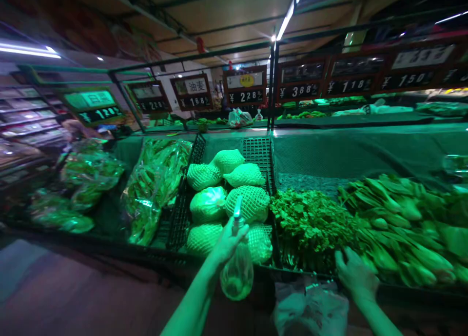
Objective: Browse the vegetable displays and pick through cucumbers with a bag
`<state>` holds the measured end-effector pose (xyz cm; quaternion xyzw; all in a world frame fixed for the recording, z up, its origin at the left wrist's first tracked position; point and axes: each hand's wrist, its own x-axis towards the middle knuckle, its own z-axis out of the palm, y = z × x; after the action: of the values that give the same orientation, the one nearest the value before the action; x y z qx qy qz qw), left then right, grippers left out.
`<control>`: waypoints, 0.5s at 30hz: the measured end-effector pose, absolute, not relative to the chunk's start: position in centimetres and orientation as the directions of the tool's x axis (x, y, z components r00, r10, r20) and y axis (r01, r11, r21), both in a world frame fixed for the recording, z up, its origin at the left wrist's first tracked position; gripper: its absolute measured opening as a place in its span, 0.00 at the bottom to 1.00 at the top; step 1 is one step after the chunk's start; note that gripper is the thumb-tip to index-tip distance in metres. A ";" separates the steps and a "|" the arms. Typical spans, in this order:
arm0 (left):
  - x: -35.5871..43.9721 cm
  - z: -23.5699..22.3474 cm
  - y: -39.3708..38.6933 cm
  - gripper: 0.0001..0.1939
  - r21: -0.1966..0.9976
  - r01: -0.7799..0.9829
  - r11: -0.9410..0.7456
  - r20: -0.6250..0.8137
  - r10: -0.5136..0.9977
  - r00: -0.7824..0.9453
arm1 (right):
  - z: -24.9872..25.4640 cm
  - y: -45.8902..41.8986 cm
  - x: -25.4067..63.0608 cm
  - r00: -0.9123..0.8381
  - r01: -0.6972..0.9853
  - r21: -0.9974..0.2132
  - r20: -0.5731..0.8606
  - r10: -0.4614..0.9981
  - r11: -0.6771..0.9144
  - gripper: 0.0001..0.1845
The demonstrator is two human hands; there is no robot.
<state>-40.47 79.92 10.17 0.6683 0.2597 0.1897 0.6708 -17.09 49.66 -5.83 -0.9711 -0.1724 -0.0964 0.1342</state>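
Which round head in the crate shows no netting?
The smooth, shiny head, second from the front on the left; the other heads all show mesh.

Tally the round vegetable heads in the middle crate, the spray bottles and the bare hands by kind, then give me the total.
Round heads: 7 in view
Spray bottle: 1
Hands: 2, left hand and right hand
Total: 10
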 end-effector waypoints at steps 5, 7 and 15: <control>-46.4 10.5 86.4 0.36 0.988 0.137 0.079 -0.139 0.841 0.522 | -6.3 49.7 -17.1 0.938 0.316 -0.214 0.215 0.271 -0.924 0.14; -48.5 10.9 88.3 0.33 0.983 0.135 0.125 -0.171 0.889 0.425 | -6.1 49.9 -17.1 0.941 0.310 -0.205 0.205 0.269 -0.928 0.13; -43.6 14.4 84.9 0.31 0.990 0.096 0.106 -0.143 0.708 0.692 | -6.4 50.0 -17.0 0.943 0.309 -0.242 0.204 0.263 -0.920 0.14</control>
<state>-43.65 84.86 14.35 0.6287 0.3198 0.2278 0.6712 -17.03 50.02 -6.40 -0.9762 -0.1463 -0.0843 0.1364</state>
